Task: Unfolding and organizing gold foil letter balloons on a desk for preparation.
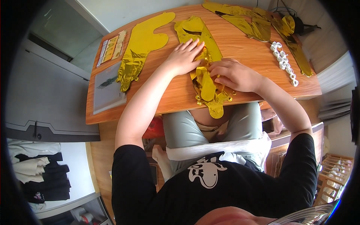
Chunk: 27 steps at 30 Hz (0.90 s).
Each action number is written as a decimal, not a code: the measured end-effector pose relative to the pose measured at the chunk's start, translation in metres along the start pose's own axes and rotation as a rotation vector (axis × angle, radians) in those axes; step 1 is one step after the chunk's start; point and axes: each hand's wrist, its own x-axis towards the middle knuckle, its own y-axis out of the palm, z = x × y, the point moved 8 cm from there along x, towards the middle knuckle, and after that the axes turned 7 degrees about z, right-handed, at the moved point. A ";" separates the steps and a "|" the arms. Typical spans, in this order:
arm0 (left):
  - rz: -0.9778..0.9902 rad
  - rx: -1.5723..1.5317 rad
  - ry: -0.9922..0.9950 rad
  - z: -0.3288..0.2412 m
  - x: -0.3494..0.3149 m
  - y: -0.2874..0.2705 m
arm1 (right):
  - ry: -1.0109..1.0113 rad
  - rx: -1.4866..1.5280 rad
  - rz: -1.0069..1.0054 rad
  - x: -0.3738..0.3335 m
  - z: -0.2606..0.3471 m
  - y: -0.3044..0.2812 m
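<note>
Both hands down, close together, forearms bare.
Left hand (184,56) flat, palm down, fingers spread and extended. Right hand (233,74) curled, fingers bent inward toward the left; both arms reach forward from short black sleeves.

white rings (284,62) beside gold foil (144,42), folded clothes (37,174).

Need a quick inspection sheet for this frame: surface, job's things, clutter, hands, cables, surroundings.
Surface: wooden table, bare in patches.
Job's things: crumpled gold foil balloon, hanging over the near edge.
Clutter: flat gold balloons at left and far right; white ring strip; sticker sheet; grey sheet.
Hands: left hand flat on the balloon; right hand pinching it.
Cables: dark wires at the far right corner.
Surroundings: folded clothes, wooden rack.
</note>
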 end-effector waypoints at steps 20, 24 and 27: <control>-0.031 -0.086 0.019 0.000 -0.001 -0.002 | 0.124 0.040 -0.097 0.016 -0.023 -0.006; -0.034 -0.109 0.013 0.000 -0.001 -0.002 | 0.324 -0.067 0.008 0.013 -0.027 -0.009; -0.030 -0.111 0.009 -0.001 -0.002 -0.005 | 0.398 -0.089 0.095 0.011 -0.034 -0.008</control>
